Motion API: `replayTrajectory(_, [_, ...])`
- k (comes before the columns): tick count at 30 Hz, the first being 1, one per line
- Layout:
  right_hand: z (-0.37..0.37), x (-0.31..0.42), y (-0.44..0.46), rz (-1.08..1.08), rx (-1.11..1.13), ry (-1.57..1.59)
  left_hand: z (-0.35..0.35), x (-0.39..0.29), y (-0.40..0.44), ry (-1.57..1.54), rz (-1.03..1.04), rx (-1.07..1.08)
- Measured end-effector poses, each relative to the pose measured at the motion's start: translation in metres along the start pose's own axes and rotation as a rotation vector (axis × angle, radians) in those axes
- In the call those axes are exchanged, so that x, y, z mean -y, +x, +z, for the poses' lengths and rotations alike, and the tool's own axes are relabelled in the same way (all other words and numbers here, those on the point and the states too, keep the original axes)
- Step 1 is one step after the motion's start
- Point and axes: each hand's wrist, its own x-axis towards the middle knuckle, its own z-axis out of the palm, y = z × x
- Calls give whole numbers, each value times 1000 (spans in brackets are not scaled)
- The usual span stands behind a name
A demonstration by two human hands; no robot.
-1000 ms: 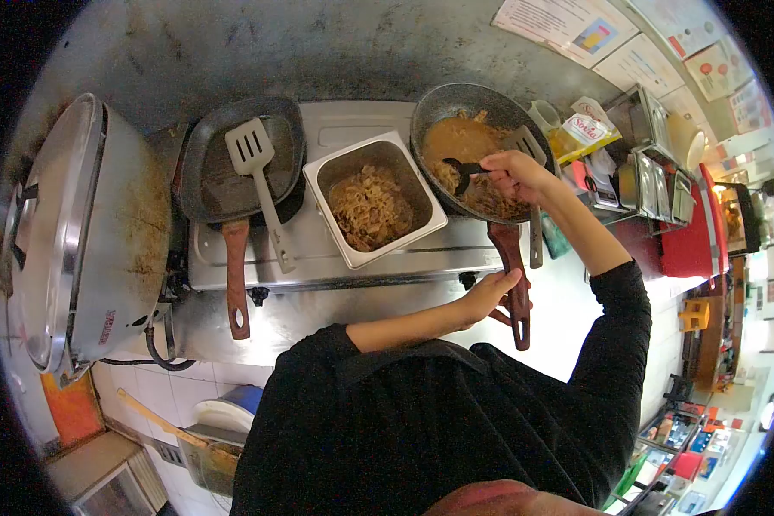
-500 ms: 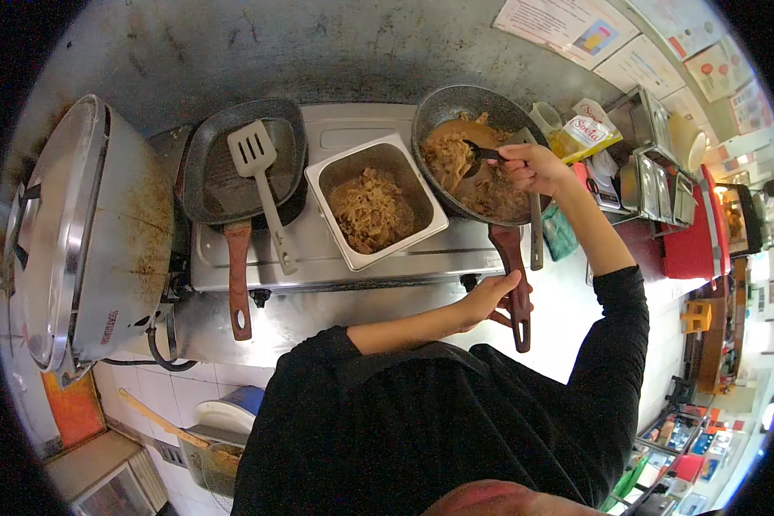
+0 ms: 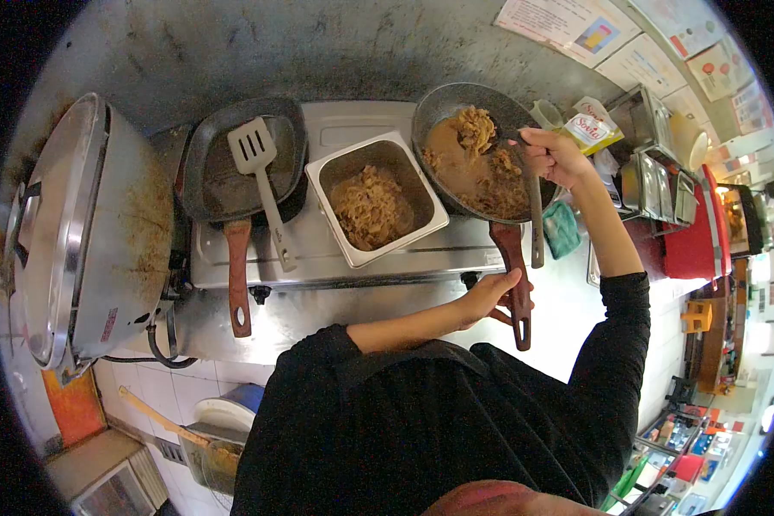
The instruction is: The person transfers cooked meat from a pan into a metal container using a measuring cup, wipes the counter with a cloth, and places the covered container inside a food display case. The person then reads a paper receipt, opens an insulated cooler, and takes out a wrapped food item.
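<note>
Our left hand's (image 3: 490, 297) grip is closed around the handle (image 3: 511, 260), likely to steady the pan (image 3: 441, 105), upper right of centre; our right hand's (image 3: 554, 158) grip is folded, apparently on a dark tool (image 3: 511, 140), beside the food (image 3: 476, 131).

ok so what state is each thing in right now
Round pan: holds food in brown sauce
Round pan's handle: gripped by left hand
Right hand: closed, over the round pan
Metal container: uncovered, partly filled with food
Square pan: bottom brownish
Slotted spatula: lying across the square pan's edge
Large cooker: lid on
Green cloth: crumpled
</note>
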Motion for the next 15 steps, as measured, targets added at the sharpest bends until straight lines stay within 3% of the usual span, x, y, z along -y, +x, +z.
replayTrajectory(4, [36,3,4,66,91,4,-1,2,0,5,-1,-2])
replayTrajectory(7, [69,-14,20,-44,102,-301,-1,0,-2,-7,10,24])
replayTrajectory(8, [74,-35,38,-455,164,-659,0,0,-2,-15,12,11])
replayTrajectory(10, [106,-56,44,-828,186,-1150,-3,3,0,-17,5,7])
replayTrajectory(11, [130,-59,27,-777,150,-1288,-4,5,0,-18,1,4])
replayTrajectory(14, [156,-68,13,-971,123,-1711,-4,1,-3,-2,-4,4])
replayTrajectory(15, [158,-64,10,-989,97,-1701,-4,1,-4,3,-1,2])
